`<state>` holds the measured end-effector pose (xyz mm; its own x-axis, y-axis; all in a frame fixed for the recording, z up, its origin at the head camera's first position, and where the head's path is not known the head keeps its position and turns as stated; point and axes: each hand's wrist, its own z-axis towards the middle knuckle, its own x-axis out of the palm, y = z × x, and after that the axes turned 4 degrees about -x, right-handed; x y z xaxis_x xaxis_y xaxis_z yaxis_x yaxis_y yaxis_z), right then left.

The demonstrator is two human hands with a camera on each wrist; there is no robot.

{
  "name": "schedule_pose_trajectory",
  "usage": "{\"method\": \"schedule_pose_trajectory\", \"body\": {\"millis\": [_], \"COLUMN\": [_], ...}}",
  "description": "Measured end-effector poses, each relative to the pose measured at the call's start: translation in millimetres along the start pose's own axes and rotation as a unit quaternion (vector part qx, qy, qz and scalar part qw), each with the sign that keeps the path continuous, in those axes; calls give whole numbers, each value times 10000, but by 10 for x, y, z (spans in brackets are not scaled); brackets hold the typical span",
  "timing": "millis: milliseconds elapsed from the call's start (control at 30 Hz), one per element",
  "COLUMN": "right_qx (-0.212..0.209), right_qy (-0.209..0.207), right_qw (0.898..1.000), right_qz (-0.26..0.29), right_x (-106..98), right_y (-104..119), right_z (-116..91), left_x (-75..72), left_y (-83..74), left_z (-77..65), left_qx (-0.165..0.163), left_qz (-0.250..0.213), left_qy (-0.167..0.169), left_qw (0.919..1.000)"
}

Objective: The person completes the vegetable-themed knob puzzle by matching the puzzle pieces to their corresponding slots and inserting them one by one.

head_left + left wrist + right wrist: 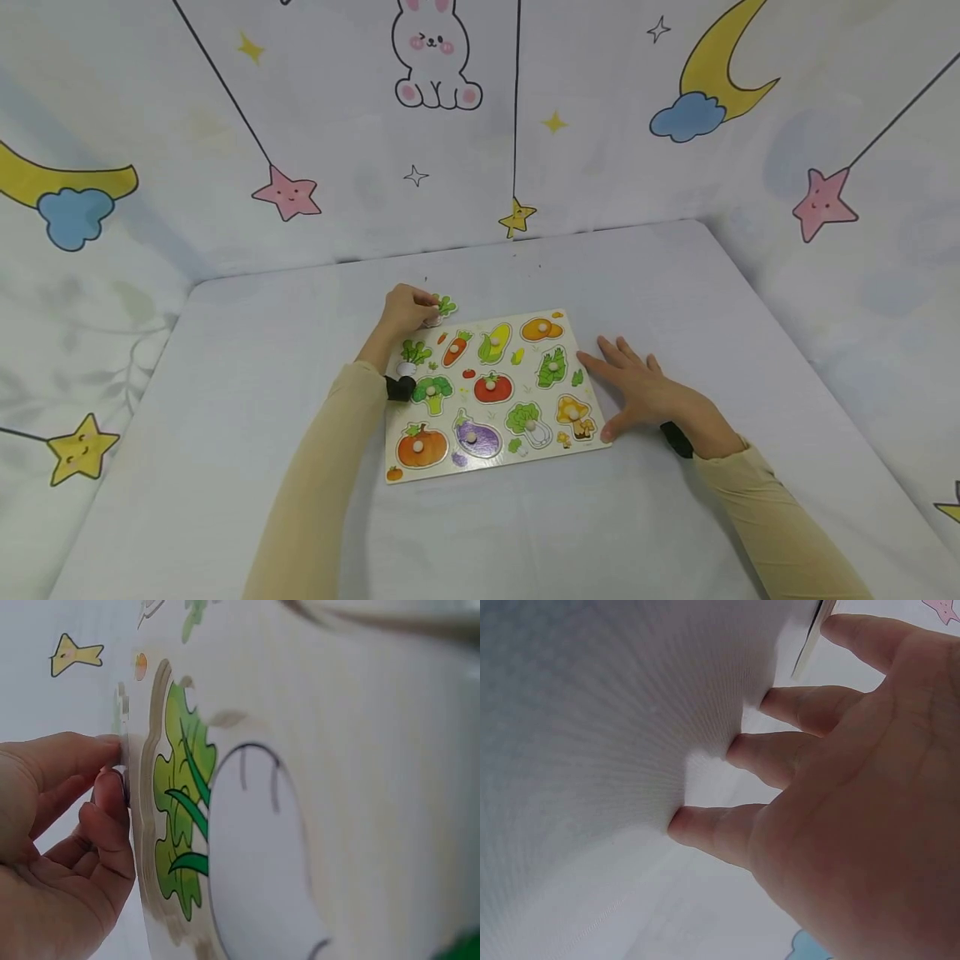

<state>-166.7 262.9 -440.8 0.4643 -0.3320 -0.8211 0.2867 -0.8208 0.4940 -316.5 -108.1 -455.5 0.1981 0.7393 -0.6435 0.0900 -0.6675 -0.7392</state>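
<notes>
My left hand [408, 308] pinches a puzzle piece with green leaves and a pale lower part [446, 306], just beyond the board's far-left corner. Most of the piece is hidden behind the fingers. The vegetable puzzle board [446, 421] lies flat below. Close to the left wrist, its white radish picture with green leaves [255, 847] fills much of the left wrist view, inside a carved outline. At the board's right edge, my right hand [645, 392] is spread, thumb by the near corner. In the right wrist view, several fingertips [681, 821] press on the white cloth.
Knobbed pieces sit in the board, among them a pumpkin [422, 447], an eggplant [480, 440], a tomato [492, 388] and mushrooms [574, 412]. A white cloth [225, 417] covers the table. Behind it hangs a printed curtain [600, 183] with stars, moons and a rabbit.
</notes>
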Motion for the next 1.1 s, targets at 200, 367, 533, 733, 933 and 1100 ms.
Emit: {"method": "schedule_pose_trajectory", "body": {"millis": [200, 367, 533, 733, 933, 1100], "right_qx": [30, 23, -1, 49, 27, -10], "right_qy": [42, 50, 46, 56, 56, 55], "right_qw": [10000, 10000, 10000, 9999, 9999, 9999], "right_qz": [42, 41, 73, 94, 80, 113], "right_x": [-4, -7, -1, -7, -17, -25], "right_y": [15, 15, -1, 15, 16, 25], "right_z": [2, 2, 3, 5, -3, -8], "left_x": [-56, -130, -228, -322, -388, -427], "left_y": [0, -37, -41, -39, -11, 38], "left_z": [-26, -104, -236, -461, -643, -769], "left_qx": [70, 137, 276, 387, 464, 388], "left_qz": [-37, -96, 0, 287, 416, 490], "left_qy": [-42, -68, -43, -147, -209, -167], "left_qw": [10000, 9998, 9996, 9987, 9978, 9979]}}
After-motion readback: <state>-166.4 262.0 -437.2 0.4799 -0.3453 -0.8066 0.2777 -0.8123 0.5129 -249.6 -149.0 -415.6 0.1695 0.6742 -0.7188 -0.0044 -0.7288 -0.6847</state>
